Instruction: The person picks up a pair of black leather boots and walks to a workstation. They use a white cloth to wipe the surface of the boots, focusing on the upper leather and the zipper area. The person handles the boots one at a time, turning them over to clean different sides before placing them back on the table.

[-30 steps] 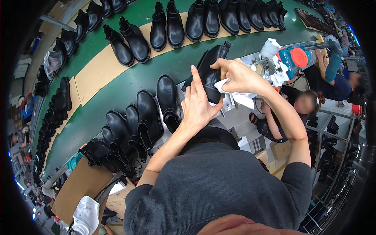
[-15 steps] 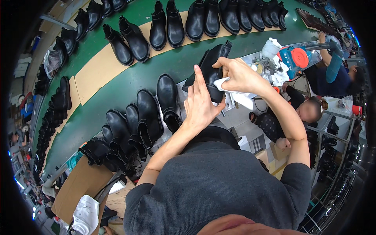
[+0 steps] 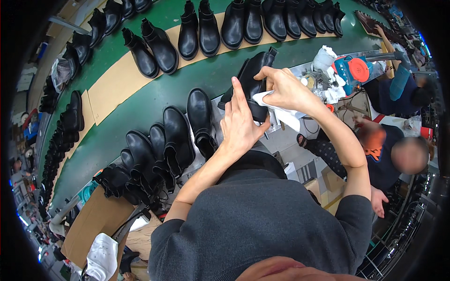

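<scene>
My left hand grips a black ankle boot from below, holding it tilted above the green conveyor belt. My right hand presses a white cloth against the boot's side near its heel. The cloth hangs down from under my fingers.
Several black boots stand in a row at my left on the belt's near edge; more boots line tan mats on the far side. A blue and orange tool and rags lie to the right. Another seated person is at the right.
My right hand with the cloth has shifted slightly along the boot. The left hand keeps its hold in the same place.
</scene>
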`<move>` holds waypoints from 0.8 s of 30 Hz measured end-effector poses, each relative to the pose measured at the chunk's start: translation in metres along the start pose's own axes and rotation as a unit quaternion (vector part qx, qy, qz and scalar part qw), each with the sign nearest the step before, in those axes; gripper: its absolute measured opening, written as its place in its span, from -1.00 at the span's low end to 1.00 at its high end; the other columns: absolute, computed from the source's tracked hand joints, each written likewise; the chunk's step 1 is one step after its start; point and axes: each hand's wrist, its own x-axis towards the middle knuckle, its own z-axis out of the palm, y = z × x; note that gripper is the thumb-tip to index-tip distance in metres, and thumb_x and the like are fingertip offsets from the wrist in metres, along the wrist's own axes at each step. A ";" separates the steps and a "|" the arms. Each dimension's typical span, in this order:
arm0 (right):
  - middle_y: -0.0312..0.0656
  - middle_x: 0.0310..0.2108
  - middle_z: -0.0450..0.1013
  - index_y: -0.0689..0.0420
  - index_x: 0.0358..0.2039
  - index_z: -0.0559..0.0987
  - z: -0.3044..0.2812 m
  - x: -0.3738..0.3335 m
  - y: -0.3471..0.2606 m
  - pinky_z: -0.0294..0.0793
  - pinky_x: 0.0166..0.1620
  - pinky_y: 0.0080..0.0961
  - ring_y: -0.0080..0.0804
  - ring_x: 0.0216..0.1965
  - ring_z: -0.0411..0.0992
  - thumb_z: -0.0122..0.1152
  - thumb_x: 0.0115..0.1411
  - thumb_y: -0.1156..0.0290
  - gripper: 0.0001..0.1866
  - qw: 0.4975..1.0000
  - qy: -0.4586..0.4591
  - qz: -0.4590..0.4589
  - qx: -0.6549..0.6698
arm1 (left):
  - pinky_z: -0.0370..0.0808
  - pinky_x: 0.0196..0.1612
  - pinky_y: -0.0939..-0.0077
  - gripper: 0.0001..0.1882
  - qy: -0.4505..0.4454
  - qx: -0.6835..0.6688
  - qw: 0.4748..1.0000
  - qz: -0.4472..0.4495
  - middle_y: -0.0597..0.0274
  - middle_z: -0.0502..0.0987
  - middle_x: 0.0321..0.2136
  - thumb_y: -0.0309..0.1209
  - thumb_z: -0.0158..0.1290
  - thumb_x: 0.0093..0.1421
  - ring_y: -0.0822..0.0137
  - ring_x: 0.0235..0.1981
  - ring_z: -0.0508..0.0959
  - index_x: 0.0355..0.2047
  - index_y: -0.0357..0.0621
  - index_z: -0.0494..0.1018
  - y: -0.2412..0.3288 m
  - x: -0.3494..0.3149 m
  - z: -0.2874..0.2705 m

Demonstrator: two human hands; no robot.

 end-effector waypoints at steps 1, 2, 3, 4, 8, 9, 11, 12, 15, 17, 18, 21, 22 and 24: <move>0.05 -0.72 0.40 0.45 -0.23 0.48 -0.001 0.001 -0.001 0.43 -0.46 -0.37 -0.16 -0.62 0.47 0.18 -0.23 0.46 -0.52 1.000 -0.008 -0.004 -0.004 | 0.53 -0.24 0.16 0.31 0.001 -0.003 1.000 -0.001 -0.37 0.40 -0.10 -0.23 0.33 -0.20 -0.17 -0.20 0.49 0.26 -0.46 -0.42 -0.001 0.000 0.000; 0.05 -0.72 0.41 0.45 -0.23 0.48 -0.003 0.001 -0.002 0.43 -0.45 -0.37 -0.16 -0.61 0.48 0.18 -0.23 0.46 -0.52 1.000 -0.014 -0.007 -0.009 | 0.53 -0.24 0.15 0.31 0.002 0.000 1.000 0.001 -0.37 0.40 -0.10 -0.22 0.33 -0.20 -0.16 -0.20 0.49 0.26 -0.46 -0.42 0.000 0.000 -0.001; 0.05 -0.72 0.40 0.45 -0.24 0.48 -0.004 0.002 -0.001 0.43 -0.45 -0.36 -0.16 -0.61 0.48 0.18 -0.23 0.46 -0.53 1.000 -0.017 -0.013 0.002 | 0.53 -0.24 0.15 0.31 0.003 0.004 1.000 0.004 -0.37 0.40 -0.10 -0.22 0.33 -0.20 -0.16 -0.20 0.49 0.26 -0.46 -0.43 0.000 -0.001 -0.002; 0.05 -0.72 0.40 0.45 -0.25 0.48 -0.004 0.002 0.002 0.43 -0.44 -0.36 -0.15 -0.61 0.48 0.18 -0.23 0.45 -0.53 1.000 -0.019 -0.020 0.013 | 0.53 -0.24 0.15 0.32 0.005 0.007 1.000 0.006 -0.37 0.40 -0.10 -0.22 0.33 -0.20 -0.16 -0.20 0.49 0.26 -0.46 -0.43 0.000 -0.001 -0.003; 0.04 -0.71 0.41 0.44 -0.25 0.48 0.003 0.003 -0.002 0.43 -0.43 -0.35 -0.15 -0.60 0.48 0.19 -0.24 0.45 -0.52 1.000 0.014 0.016 -0.018 | 0.53 -0.24 0.16 0.33 0.003 0.015 1.000 0.003 -0.35 0.40 -0.11 -0.22 0.33 -0.21 -0.16 -0.20 0.49 0.26 -0.47 -0.44 0.000 0.000 0.001; 0.04 -0.69 0.42 0.44 -0.23 0.47 0.002 0.003 -0.002 0.44 -0.43 -0.35 -0.16 -0.59 0.48 0.18 -0.24 0.46 -0.51 1.000 -0.001 0.016 -0.024 | 0.53 -0.24 0.16 0.33 0.001 0.016 1.000 0.001 -0.34 0.40 -0.12 -0.22 0.33 -0.21 -0.16 -0.20 0.49 0.26 -0.46 -0.45 0.001 0.000 0.001; 0.03 -0.65 0.44 0.44 -0.20 0.47 -0.003 0.004 -0.003 0.44 -0.42 -0.35 -0.16 -0.56 0.49 0.17 -0.25 0.47 -0.50 0.999 -0.029 0.016 -0.038 | 0.53 -0.24 0.17 0.33 0.001 0.019 1.000 0.000 -0.34 0.41 -0.12 -0.21 0.33 -0.20 -0.16 -0.21 0.50 0.26 -0.46 -0.45 0.001 0.001 0.001; -0.02 -0.65 0.44 0.42 -0.17 0.46 -0.005 0.004 -0.001 0.43 -0.42 -0.39 -0.23 -0.56 0.47 0.16 -0.25 0.51 -0.48 0.999 -0.037 0.001 -0.020 | 0.53 -0.24 0.17 0.33 0.003 0.022 1.000 0.001 -0.34 0.41 -0.13 -0.21 0.33 -0.20 -0.15 -0.22 0.50 0.26 -0.46 -0.46 0.000 0.001 0.000; -0.10 -0.61 0.45 0.38 -0.11 0.44 -0.005 0.002 0.013 0.42 -0.38 -0.46 -0.34 -0.53 0.46 0.14 -0.25 0.56 -0.45 0.997 -0.047 -0.044 0.033 | 0.53 -0.22 0.17 0.33 0.003 0.009 1.000 0.004 -0.35 0.41 -0.12 -0.20 0.32 -0.20 -0.16 -0.22 0.51 0.26 -0.45 -0.46 -0.003 0.005 -0.003; -0.05 -0.58 0.48 0.38 -0.11 0.45 -0.002 0.002 0.022 0.45 -0.33 -0.42 -0.27 -0.48 0.48 0.12 -0.23 0.54 -0.46 0.994 -0.036 -0.078 0.067 | 0.53 -0.20 0.17 0.33 0.002 0.002 1.000 0.003 -0.36 0.41 -0.11 -0.20 0.31 -0.20 -0.17 -0.20 0.51 0.26 -0.44 -0.47 -0.005 0.007 -0.006; -0.06 -0.58 0.48 0.37 -0.11 0.45 0.000 0.004 0.027 0.45 -0.32 -0.42 -0.29 -0.47 0.48 0.11 -0.23 0.54 -0.46 0.992 -0.034 -0.075 0.100 | 0.53 -0.19 0.17 0.33 0.001 0.001 1.000 0.003 -0.37 0.41 -0.11 -0.19 0.31 -0.19 -0.18 -0.19 0.51 0.26 -0.43 -0.47 -0.006 0.007 -0.008; -0.09 -0.58 0.47 0.37 -0.13 0.46 0.006 0.009 0.031 0.44 -0.31 -0.44 -0.31 -0.46 0.48 0.11 -0.22 0.55 -0.48 0.987 -0.031 -0.070 0.143 | 0.52 -0.15 0.16 0.33 -0.006 0.001 1.000 -0.007 -0.38 0.40 -0.09 -0.19 0.31 -0.19 -0.20 -0.15 0.50 0.27 -0.41 -0.47 -0.008 0.008 -0.011; -0.08 -0.59 0.47 0.38 -0.14 0.47 0.005 0.010 0.026 0.44 -0.31 -0.43 -0.30 -0.47 0.48 0.11 -0.22 0.55 -0.50 0.990 -0.029 -0.069 0.119 | 0.52 -0.14 0.16 0.33 -0.010 0.001 1.000 -0.011 -0.38 0.40 -0.08 -0.19 0.31 -0.19 -0.20 -0.14 0.50 0.27 -0.40 -0.47 -0.009 0.008 -0.012; -0.08 -0.61 0.45 0.37 -0.16 0.48 0.004 0.013 0.019 0.43 -0.36 -0.46 -0.33 -0.51 0.46 0.12 -0.21 0.57 -0.52 0.994 -0.023 -0.070 0.083 | 0.52 -0.14 0.16 0.32 -0.001 0.002 1.000 -0.014 -0.39 0.40 -0.08 -0.19 0.31 -0.19 -0.21 -0.14 0.50 0.27 -0.40 -0.47 -0.009 0.008 -0.013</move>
